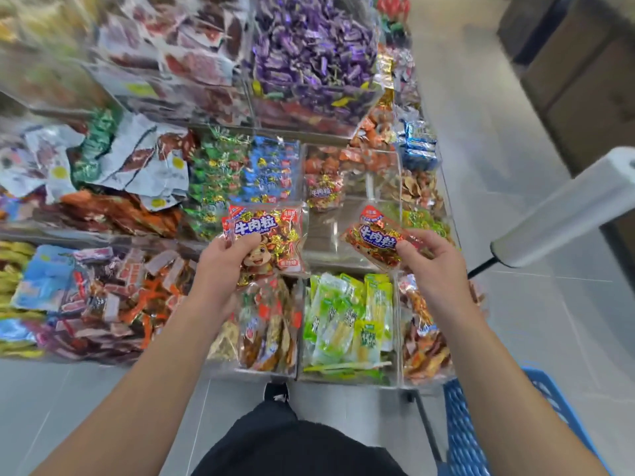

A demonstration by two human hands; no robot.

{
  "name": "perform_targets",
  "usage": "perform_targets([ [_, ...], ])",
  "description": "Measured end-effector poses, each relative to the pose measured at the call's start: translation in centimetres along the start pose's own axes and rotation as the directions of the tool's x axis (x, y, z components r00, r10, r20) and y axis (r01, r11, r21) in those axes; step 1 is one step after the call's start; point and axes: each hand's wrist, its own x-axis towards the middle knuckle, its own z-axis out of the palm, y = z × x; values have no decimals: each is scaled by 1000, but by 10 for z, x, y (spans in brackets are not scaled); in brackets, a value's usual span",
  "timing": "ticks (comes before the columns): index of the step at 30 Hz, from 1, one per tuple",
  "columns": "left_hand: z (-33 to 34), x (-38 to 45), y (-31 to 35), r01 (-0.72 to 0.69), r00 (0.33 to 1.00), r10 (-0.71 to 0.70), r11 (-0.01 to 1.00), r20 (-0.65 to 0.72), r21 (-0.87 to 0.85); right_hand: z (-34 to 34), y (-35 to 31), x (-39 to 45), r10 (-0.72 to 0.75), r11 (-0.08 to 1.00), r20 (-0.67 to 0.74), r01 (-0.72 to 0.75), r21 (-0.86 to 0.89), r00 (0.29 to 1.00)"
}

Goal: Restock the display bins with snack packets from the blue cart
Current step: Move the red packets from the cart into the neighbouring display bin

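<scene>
My left hand (225, 266) grips a red beef-cube snack packet (271, 235) with a cartoon cow, held upright over the middle row of clear display bins. Another packet edge shows behind it. My right hand (434, 264) pinches a second beef-cube packet (376, 240), tilted, above a nearly bare clear bin (336, 235). One packet of the same kind (324, 194) lies at the back of that bin. The blue cart (464, 438) shows only as a mesh corner at the lower right, behind my right forearm.
Tiered clear bins hold purple candies (309, 46), green and blue sweets (240, 170), green packets (347, 321) and orange packets (268, 331). A white post (567, 207) juts in from the right. Grey tile floor runs along the right; my shoe (276, 391) stands before the display.
</scene>
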Motion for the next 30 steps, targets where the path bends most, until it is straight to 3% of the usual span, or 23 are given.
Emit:
perform_targets([
  [9, -12, 84, 49, 16, 1000, -16, 1000, -5, -11, 67, 5, 113, 28, 979, 18, -23, -205, 999],
  [16, -7, 126, 53, 98, 991, -99, 995, -86, -6, 112, 42, 188, 128, 966, 113, -98, -237, 985],
  [30, 25, 183, 61, 169, 978, -167, 986, -127, 7, 177, 105, 272, 329, 902, 60, -295, -314, 942],
])
